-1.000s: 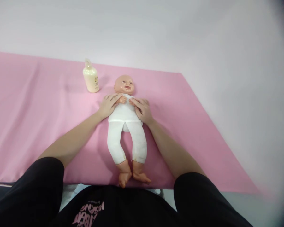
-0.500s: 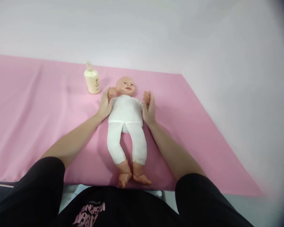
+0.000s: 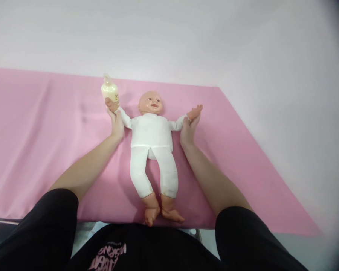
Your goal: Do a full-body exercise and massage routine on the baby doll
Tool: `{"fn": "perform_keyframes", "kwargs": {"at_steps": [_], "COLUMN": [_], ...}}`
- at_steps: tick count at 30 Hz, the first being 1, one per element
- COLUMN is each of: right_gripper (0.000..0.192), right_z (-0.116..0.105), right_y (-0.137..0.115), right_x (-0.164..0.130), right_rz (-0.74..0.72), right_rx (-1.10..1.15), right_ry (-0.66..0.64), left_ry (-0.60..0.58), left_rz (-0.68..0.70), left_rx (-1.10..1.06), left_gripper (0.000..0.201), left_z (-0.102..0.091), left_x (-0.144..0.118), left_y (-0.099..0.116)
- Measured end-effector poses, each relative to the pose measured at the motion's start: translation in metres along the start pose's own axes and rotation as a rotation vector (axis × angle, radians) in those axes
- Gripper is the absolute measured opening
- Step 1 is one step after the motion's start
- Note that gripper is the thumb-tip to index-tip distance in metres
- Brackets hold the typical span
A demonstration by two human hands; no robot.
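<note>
A baby doll (image 3: pixel 151 131) in a white top and white trousers lies on its back on the pink sheet (image 3: pixel 231 158), head away from me and bare feet near the front edge. My left hand (image 3: pixel 116 124) grips the doll's arm at the wrist, on the left side. On the right side, my right hand (image 3: pixel 188 130) holds the doll's other wrist. Both doll arms are stretched out sideways. Just behind the doll's left-hand fist stands a cream pump bottle (image 3: pixel 109 90), its lower part hidden by that fist.
A white surface (image 3: pixel 169 41) lies beyond the pink sheet's far and right edges. Below the front edge at lower left, a dark flat object with a pale rim (image 3: pixel 1 231) is partly visible.
Both hands have moved outward, carrying the doll's arms from beside its head and shoulders to spread wide. The doll's left-side hand now overlaps the bottle in view.
</note>
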State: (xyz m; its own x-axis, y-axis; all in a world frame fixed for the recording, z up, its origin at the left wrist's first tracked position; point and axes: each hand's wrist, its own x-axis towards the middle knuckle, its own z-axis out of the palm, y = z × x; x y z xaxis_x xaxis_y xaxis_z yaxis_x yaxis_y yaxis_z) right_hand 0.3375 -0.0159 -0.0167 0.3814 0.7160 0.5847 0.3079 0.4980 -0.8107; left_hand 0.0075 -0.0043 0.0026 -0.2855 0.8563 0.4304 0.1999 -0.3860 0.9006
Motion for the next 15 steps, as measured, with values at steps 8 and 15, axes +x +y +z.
{"fn": "perform_keyframes", "kwargs": {"at_steps": [8,15], "right_gripper": [0.050,0.042], "right_z": [0.008,0.009], "right_y": [-0.051,-0.056], "right_x": [-0.021,-0.022], "right_rz": [-0.341,-0.401], "right_rx": [-0.179,-0.269], "right_ry": [-0.321,-0.473], "left_ry": [-0.453,-0.509], "left_rz": [0.531,0.533], "left_rx": [0.374,0.461], "left_gripper": [0.058,0.060], "left_z": [0.006,0.007], "left_x": [-0.022,-0.020], "left_y": [0.033,0.037]}}
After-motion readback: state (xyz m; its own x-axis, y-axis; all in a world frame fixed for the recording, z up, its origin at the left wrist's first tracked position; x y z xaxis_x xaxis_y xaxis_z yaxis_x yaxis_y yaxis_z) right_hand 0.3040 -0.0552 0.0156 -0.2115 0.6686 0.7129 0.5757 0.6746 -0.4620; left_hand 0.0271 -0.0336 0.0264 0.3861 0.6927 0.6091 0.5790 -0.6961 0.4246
